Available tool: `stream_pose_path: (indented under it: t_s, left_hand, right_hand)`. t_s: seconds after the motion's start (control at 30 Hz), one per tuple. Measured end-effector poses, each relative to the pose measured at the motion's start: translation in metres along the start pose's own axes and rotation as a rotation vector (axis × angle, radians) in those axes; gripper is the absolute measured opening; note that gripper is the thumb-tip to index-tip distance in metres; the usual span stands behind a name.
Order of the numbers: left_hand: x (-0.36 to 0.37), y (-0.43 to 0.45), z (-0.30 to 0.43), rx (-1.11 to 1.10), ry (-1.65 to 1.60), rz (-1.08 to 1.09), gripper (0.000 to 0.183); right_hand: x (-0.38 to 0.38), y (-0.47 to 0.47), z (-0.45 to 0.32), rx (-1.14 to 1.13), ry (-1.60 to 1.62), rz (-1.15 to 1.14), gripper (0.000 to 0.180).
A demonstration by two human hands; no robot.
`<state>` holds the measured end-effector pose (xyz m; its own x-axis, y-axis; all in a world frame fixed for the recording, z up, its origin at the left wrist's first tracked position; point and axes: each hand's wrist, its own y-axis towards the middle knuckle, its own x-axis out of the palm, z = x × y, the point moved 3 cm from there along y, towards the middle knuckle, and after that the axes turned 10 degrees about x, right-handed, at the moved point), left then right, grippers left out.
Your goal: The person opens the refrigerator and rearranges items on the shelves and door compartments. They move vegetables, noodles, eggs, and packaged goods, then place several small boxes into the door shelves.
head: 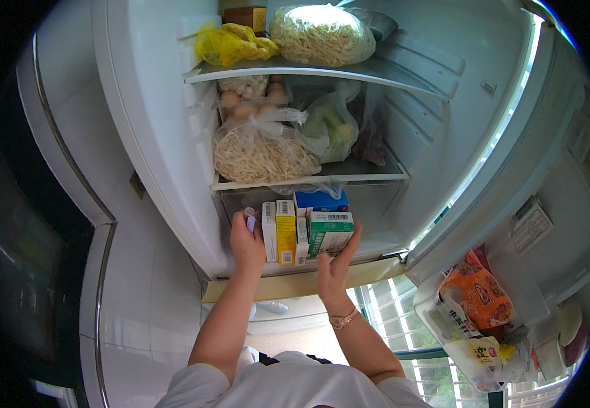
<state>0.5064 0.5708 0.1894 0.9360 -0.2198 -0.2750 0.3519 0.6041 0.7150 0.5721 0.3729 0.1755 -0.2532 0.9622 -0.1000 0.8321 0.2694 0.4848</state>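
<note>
In an open refrigerator, my left hand [247, 246] is at the left end of a row of boxes, curled around small tubes [250, 220], one with a purple body. Beside it stand a white box [269, 232], a yellow box [285, 232] and a narrow white box [301, 240]. A green and white box [330, 232] is at the right, with a blue box [321, 200] behind it. My right hand [339, 265] has its thumb and fingers spread at the green box's front and right side; whether it grips the box is unclear.
Above, a glass shelf [305, 179] carries bagged sprouts [264, 155], eggs [245, 109] and bagged green vegetables [329, 127]. The upper shelf [315, 71] holds a yellow mesh bag [233, 43] and more bagged sprouts [325, 41]. At right, the open door's bin [427, 311] contains an orange packet [478, 293].
</note>
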Motion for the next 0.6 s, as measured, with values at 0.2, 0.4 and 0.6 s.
stream_pose_path:
  t_s: [0.2,0.4,0.6]
  left_hand:
    - [0.004,-0.001,-0.007,-0.147,-0.190,0.060,0.016]
    - [-0.006,-0.026,-0.009,-0.162,-0.431,0.100,0.025]
    - [-0.017,-0.057,-0.004,-0.012,-0.267,-0.184,0.072]
  right_hand:
    - [0.014,-0.010,0.000,-0.109,-0.280,0.064,0.129]
    - [0.020,-0.013,-0.008,-0.154,-0.364,0.150,0.129]
    - [0.014,-0.015,-0.006,-0.148,-0.303,0.131,0.128]
